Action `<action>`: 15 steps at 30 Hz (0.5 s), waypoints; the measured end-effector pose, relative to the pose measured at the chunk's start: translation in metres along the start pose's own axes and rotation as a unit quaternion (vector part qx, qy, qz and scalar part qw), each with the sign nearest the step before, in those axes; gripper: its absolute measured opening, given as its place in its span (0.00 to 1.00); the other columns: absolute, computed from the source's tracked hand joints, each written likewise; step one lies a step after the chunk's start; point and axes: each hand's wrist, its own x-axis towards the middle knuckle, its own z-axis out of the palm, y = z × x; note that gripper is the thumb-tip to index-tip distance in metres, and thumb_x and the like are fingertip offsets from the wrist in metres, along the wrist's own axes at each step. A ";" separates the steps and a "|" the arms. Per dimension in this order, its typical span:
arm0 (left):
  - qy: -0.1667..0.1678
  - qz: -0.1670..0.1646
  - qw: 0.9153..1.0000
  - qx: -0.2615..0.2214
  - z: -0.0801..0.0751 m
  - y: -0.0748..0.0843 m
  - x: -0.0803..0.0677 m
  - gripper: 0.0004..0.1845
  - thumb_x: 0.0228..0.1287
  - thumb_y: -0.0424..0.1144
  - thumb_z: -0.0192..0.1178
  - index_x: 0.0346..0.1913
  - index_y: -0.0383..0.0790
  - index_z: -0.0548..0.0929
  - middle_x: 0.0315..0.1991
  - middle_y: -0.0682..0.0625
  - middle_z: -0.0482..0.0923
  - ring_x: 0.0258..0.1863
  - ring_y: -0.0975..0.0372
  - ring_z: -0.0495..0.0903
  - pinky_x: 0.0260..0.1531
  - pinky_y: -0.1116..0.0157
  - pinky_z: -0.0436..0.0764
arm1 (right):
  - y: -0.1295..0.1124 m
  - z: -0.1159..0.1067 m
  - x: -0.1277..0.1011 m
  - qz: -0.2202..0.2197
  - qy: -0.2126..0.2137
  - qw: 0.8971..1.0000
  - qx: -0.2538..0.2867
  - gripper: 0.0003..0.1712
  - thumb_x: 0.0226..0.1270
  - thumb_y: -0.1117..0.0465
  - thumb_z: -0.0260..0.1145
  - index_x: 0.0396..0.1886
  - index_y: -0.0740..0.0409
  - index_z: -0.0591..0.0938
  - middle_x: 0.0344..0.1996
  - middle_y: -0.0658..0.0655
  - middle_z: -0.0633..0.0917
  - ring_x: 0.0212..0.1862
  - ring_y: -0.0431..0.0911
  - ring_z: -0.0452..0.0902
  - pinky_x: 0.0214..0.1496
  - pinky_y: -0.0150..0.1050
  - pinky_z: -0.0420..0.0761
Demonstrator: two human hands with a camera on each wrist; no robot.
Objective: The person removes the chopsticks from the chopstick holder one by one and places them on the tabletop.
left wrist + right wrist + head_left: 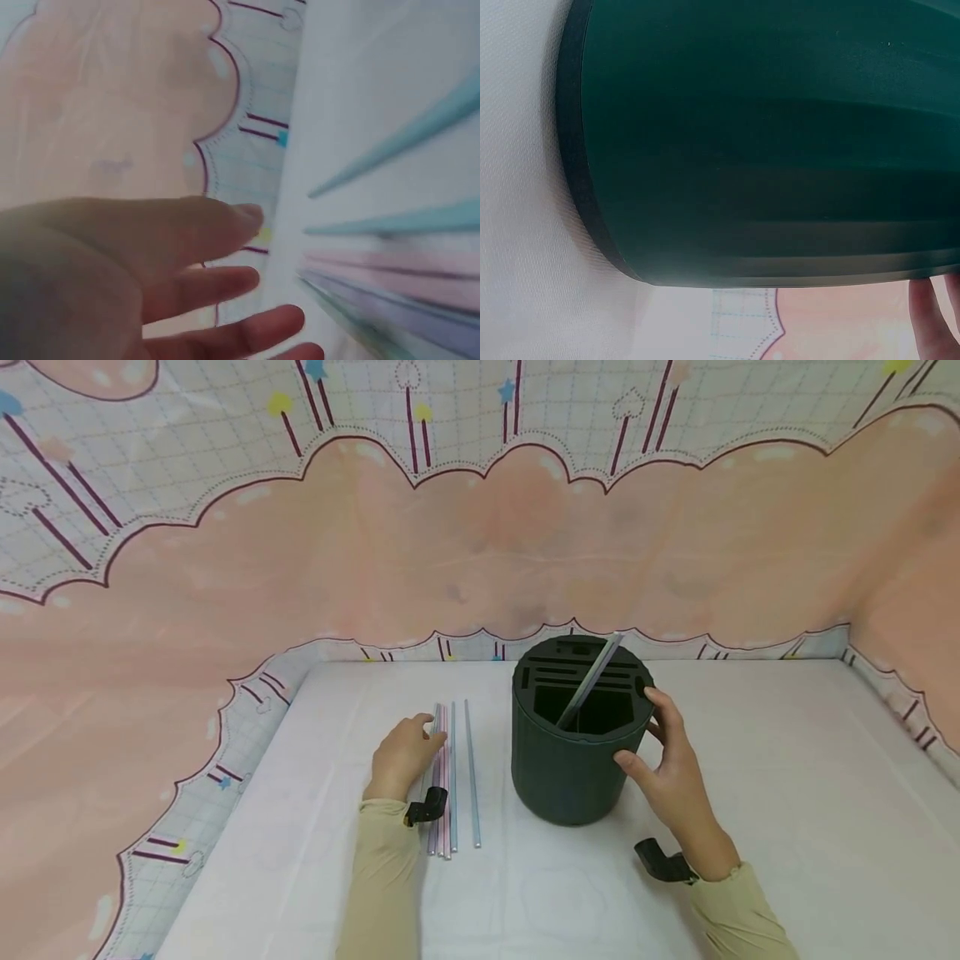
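Head view shows the person seated at a white-covered bench (750, 793), with a dark green round holder (570, 768) standing upright in the middle of it. Its top is a slotted insert, and one grey straw (592, 681) already leans slantwise in the largest opening, its upper end poking past the far rim.

The right hand (671, 760) wraps the holder's right side — thumb on the near wall, fingers (660, 706) curled over the rim — which I'd judge is there to steady the tub so it can't slide or tip. From the right wrist view the green wall fills nearly everything, with just a fingertip at the lower right edge.

To the left of the holder a row of thin straws (447, 777) lies flat on the bench, side by side and roughly parallel, pale blue and pink ones among them, with one (472, 772) set a little apart nearer the holder. The left hand (401, 758) rests just at their left edge, fingers loosely bent and touching the nearest straw — not closed on any, as far as I can tell. The left wrist view agrees: fingers (210, 289) spread and relaxed, straws blurred just beyond them.

A pink and checked printed backdrop (480, 527) walls in the bench on three sides.
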 end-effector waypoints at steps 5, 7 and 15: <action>0.048 0.068 0.996 -0.045 -0.009 0.019 -0.003 0.22 0.61 0.49 0.53 0.57 0.45 0.72 0.40 0.49 0.75 0.38 0.58 0.75 0.34 0.59 0.74 | -0.024 -0.002 0.003 0.004 -0.001 1.000 -0.010 0.42 0.54 0.63 0.67 0.65 0.60 0.55 0.63 0.62 0.60 0.64 0.39 0.54 0.57 0.58 0.60; 0.068 0.098 0.991 -0.066 -0.013 0.030 -0.007 0.21 0.61 0.47 0.53 0.56 0.46 0.73 0.40 0.50 0.75 0.39 0.58 0.75 0.36 0.59 0.73 | -0.025 -0.003 0.003 0.007 -0.002 1.000 -0.011 0.42 0.54 0.63 0.67 0.65 0.60 0.55 0.63 0.63 0.60 0.63 0.39 0.54 0.57 0.59 0.60; 0.169 0.253 0.939 -0.163 -0.025 0.084 -0.038 0.15 0.63 0.44 0.52 0.52 0.47 0.76 0.41 0.55 0.74 0.40 0.65 0.73 0.34 0.67 0.76 | -0.028 -0.005 0.004 0.020 -0.005 1.000 -0.014 0.42 0.54 0.62 0.67 0.65 0.61 0.55 0.63 0.65 0.59 0.63 0.57 0.54 0.56 0.61 0.59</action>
